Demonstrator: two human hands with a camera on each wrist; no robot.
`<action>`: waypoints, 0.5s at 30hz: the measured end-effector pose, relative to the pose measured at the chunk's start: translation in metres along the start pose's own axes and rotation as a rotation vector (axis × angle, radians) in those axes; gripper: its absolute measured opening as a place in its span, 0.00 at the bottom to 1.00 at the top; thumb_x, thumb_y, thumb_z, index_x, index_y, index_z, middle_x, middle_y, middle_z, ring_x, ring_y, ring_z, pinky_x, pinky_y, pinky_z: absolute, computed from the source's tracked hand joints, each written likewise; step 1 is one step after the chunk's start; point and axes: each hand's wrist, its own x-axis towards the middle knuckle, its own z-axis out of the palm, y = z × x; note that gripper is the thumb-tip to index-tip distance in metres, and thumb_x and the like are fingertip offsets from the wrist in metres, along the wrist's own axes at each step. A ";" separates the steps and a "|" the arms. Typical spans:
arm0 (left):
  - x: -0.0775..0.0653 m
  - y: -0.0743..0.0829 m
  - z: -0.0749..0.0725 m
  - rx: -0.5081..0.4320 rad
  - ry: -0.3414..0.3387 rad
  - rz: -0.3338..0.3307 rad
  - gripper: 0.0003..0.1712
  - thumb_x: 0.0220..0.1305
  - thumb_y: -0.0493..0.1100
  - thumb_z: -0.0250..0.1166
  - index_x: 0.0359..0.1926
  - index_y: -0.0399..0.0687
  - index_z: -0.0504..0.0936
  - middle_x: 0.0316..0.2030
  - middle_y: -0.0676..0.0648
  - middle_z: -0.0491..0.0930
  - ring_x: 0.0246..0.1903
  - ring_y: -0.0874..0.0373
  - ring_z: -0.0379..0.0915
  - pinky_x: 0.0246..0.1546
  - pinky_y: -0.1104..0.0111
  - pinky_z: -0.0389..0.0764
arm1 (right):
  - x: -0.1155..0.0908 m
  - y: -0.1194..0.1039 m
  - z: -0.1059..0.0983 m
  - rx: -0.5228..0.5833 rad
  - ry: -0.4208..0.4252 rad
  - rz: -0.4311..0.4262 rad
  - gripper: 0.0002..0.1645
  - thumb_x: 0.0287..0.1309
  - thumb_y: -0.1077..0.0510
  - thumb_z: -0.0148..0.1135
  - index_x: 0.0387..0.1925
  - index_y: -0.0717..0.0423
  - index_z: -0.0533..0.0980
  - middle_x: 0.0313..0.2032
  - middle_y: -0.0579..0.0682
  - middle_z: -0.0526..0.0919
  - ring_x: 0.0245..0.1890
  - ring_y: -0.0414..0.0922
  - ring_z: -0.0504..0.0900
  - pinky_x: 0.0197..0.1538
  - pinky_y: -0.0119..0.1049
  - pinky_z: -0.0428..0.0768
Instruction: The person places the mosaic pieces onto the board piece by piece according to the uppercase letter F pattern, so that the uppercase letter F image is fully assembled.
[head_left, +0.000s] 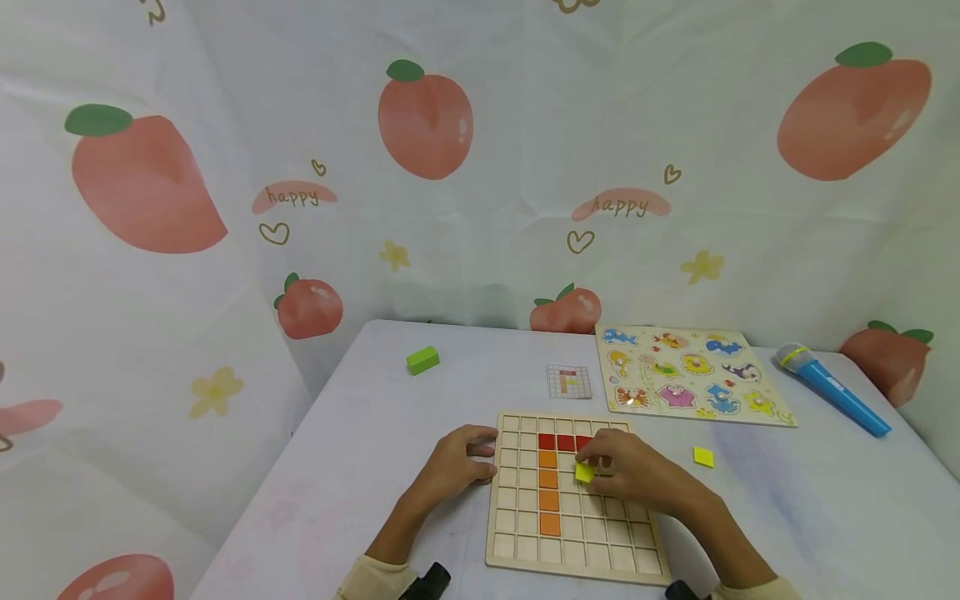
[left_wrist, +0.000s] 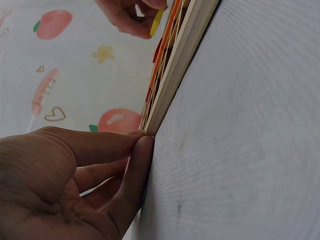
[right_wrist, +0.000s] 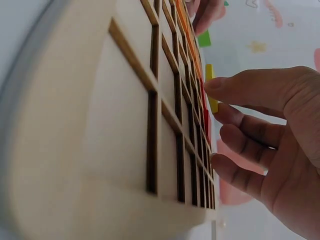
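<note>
A wooden grid board [head_left: 525,546] lies on the table, with red square tiles [head_left: 566,442] in a row and orange square tiles [head_left: 549,500] in a column below them. My left hand [head_left: 454,463] is at the board's left edge; in the left wrist view its thumb and a finger [left_wrist: 142,150] pinch that edge. Above the grid, my right hand [head_left: 633,471] pinches a yellow square tile [head_left: 584,473] between thumb and finger. In the right wrist view this yellow tile [right_wrist: 210,85] is tilted on edge, and the other fingers curve loosely below it.
Another yellow tile [head_left: 703,457] lies right of the board. Behind are a small pattern card [head_left: 569,382], an animal puzzle board [head_left: 693,375] and a blue toy microphone [head_left: 836,390]. A green block [head_left: 423,360] sits at the back left. A fruit-printed cloth [head_left: 480,225] hangs behind.
</note>
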 end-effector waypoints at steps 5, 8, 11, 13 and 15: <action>0.000 -0.001 0.000 0.008 0.004 -0.001 0.32 0.59 0.29 0.74 0.66 0.35 0.80 0.57 0.37 0.83 0.56 0.44 0.84 0.41 0.67 0.89 | 0.005 -0.004 0.003 0.000 -0.009 -0.004 0.15 0.59 0.56 0.76 0.48 0.52 0.88 0.39 0.38 0.80 0.39 0.37 0.76 0.42 0.32 0.79; 0.001 -0.001 0.000 0.006 0.005 -0.004 0.32 0.59 0.29 0.74 0.66 0.36 0.80 0.56 0.37 0.84 0.56 0.44 0.84 0.41 0.67 0.89 | 0.007 -0.005 0.004 -0.008 -0.007 -0.019 0.14 0.58 0.57 0.75 0.47 0.52 0.88 0.39 0.38 0.81 0.39 0.36 0.76 0.42 0.33 0.80; 0.001 -0.001 0.000 0.007 0.006 -0.005 0.32 0.59 0.29 0.74 0.66 0.36 0.80 0.55 0.37 0.84 0.56 0.44 0.84 0.40 0.67 0.89 | 0.009 -0.005 0.006 -0.017 -0.009 -0.030 0.13 0.58 0.58 0.75 0.46 0.52 0.88 0.39 0.38 0.81 0.39 0.35 0.76 0.43 0.33 0.80; 0.001 -0.001 0.000 0.007 0.006 -0.004 0.32 0.59 0.29 0.74 0.66 0.36 0.80 0.55 0.37 0.84 0.56 0.44 0.84 0.40 0.67 0.89 | 0.010 -0.005 0.007 -0.018 -0.015 -0.036 0.13 0.58 0.58 0.75 0.46 0.52 0.88 0.39 0.38 0.82 0.39 0.36 0.76 0.43 0.34 0.80; 0.001 0.000 0.000 0.007 0.007 -0.005 0.32 0.58 0.29 0.74 0.66 0.36 0.80 0.55 0.37 0.84 0.56 0.44 0.84 0.40 0.67 0.89 | 0.010 -0.006 0.008 -0.017 -0.022 -0.038 0.12 0.59 0.58 0.76 0.45 0.51 0.87 0.39 0.38 0.81 0.39 0.36 0.76 0.44 0.34 0.80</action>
